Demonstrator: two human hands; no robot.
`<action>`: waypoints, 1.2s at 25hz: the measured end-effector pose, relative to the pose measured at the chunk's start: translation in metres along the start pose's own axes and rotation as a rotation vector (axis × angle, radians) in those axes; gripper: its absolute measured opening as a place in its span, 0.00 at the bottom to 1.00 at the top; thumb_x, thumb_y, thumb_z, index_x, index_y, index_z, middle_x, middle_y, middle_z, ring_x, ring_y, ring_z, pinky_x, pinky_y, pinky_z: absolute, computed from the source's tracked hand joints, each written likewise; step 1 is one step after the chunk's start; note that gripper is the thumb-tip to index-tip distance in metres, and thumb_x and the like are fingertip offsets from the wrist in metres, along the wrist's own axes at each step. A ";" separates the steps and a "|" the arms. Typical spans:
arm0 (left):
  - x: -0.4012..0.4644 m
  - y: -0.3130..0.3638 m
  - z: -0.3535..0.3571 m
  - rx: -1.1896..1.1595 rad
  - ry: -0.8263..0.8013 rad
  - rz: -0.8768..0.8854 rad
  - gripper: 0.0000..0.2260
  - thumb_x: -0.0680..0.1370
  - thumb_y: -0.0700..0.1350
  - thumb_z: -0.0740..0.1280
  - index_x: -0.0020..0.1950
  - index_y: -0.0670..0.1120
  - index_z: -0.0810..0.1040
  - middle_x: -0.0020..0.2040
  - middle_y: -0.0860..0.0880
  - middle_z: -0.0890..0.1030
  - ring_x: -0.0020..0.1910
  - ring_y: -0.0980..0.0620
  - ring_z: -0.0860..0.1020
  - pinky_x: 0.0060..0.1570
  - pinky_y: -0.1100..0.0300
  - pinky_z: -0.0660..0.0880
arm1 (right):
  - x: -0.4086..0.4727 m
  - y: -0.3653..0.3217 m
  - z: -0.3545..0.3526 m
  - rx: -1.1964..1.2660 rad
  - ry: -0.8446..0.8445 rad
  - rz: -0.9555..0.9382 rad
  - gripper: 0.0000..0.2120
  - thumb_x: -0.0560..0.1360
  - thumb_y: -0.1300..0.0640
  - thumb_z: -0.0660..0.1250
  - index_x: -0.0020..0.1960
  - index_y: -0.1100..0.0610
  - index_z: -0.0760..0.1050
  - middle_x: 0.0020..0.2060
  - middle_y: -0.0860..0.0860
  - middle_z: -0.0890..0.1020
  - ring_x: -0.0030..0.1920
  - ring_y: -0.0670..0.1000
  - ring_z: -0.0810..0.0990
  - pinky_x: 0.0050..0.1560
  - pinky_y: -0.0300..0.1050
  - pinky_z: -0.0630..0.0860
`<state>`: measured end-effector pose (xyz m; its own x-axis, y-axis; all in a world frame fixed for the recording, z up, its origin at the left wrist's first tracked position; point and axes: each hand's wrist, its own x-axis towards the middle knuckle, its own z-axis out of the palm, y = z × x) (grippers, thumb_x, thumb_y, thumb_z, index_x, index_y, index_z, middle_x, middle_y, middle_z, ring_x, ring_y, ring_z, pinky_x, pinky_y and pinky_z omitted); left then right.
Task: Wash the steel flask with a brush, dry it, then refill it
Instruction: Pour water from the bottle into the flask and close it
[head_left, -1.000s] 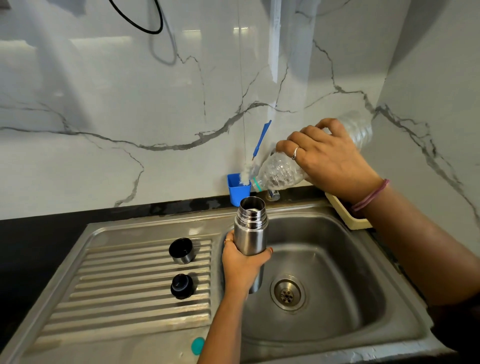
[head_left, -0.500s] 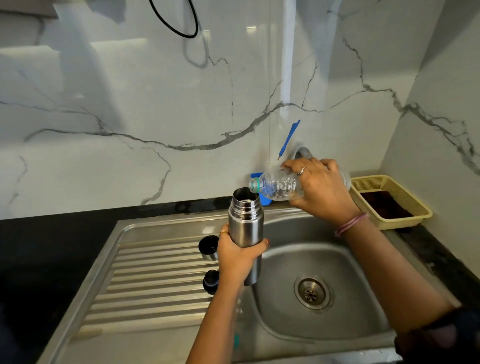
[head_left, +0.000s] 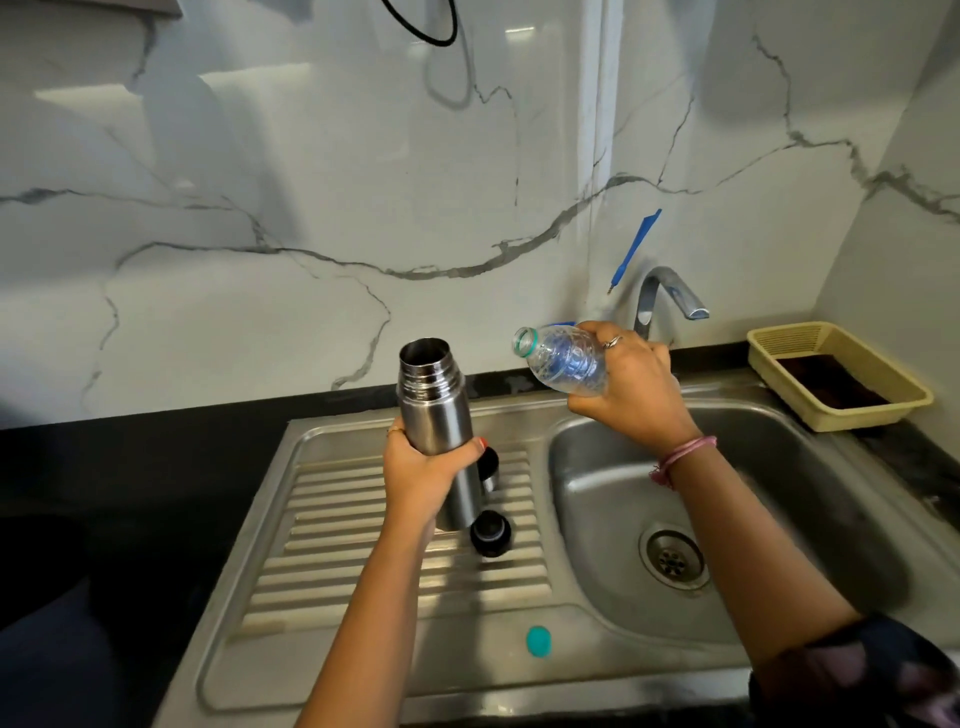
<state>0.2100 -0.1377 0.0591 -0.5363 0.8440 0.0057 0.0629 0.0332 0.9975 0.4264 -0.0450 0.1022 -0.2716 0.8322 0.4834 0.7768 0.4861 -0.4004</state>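
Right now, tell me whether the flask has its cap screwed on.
No. The steel flask in the left hand has a bare, open mouth, and a black cap lies on the drainboard beside it.

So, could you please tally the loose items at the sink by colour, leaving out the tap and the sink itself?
Steel: 1, flask
Clear: 1, bottle
Black: 2, cap, cup
Blue: 1, brush
Teal: 1, lid
Yellow: 1, tray
Total: 7
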 end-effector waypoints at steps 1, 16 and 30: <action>0.005 -0.003 -0.009 0.001 0.008 -0.002 0.29 0.62 0.37 0.81 0.58 0.46 0.73 0.49 0.48 0.81 0.46 0.51 0.81 0.43 0.59 0.75 | -0.001 -0.004 0.006 0.020 -0.009 0.014 0.35 0.64 0.51 0.74 0.69 0.53 0.68 0.59 0.51 0.78 0.61 0.54 0.74 0.60 0.48 0.61; 0.051 -0.073 -0.042 0.021 0.064 -0.079 0.31 0.63 0.36 0.81 0.61 0.46 0.71 0.49 0.51 0.80 0.46 0.53 0.80 0.49 0.56 0.76 | -0.020 -0.020 0.059 0.332 -0.015 0.163 0.33 0.65 0.54 0.79 0.65 0.58 0.69 0.57 0.53 0.74 0.55 0.50 0.75 0.58 0.46 0.75; 0.052 -0.085 -0.046 0.016 0.061 -0.101 0.32 0.64 0.37 0.81 0.64 0.45 0.71 0.51 0.49 0.80 0.46 0.56 0.78 0.44 0.63 0.72 | -0.035 -0.008 0.071 0.400 -0.027 0.185 0.31 0.65 0.59 0.78 0.64 0.56 0.68 0.57 0.53 0.76 0.55 0.50 0.78 0.56 0.42 0.77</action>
<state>0.1379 -0.1211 -0.0226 -0.5907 0.8018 -0.0902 0.0192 0.1257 0.9919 0.3898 -0.0594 0.0331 -0.1678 0.9190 0.3568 0.5342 0.3890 -0.7505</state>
